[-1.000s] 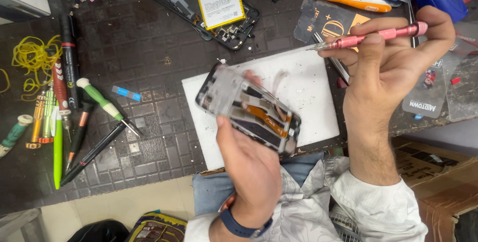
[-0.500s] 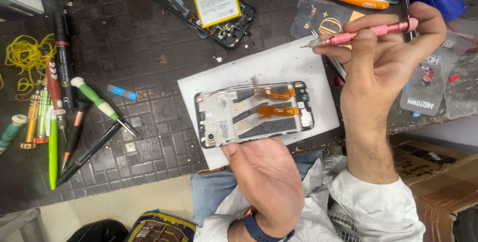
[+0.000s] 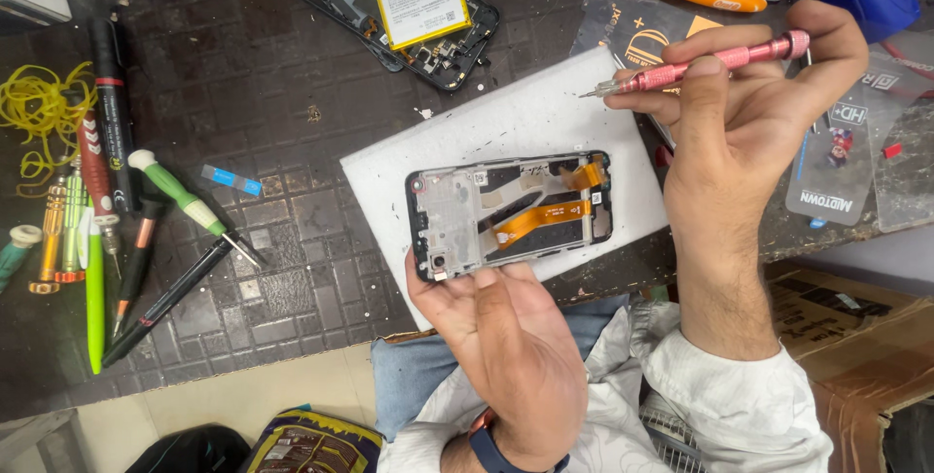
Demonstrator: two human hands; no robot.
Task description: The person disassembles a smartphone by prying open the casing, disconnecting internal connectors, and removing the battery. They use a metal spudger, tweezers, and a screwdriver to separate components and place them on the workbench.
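Left hand point(image 3: 511, 337) low centre of frame, palm down, fingers curled up, wrist wearing a dark blue band point(image 3: 491, 454). Right hand point(image 3: 754, 108) upper right, forearm vertical, white-sleeved, thumb and fingers pinched together pointing left.

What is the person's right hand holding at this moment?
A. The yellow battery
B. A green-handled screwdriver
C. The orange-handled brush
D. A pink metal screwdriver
D: the right hand pinches a pink screwdriver above the white pad, while the left hand holds the opened phone frame.

Bright even overhead light, soft shadows, sharp focus, slight edge distortion
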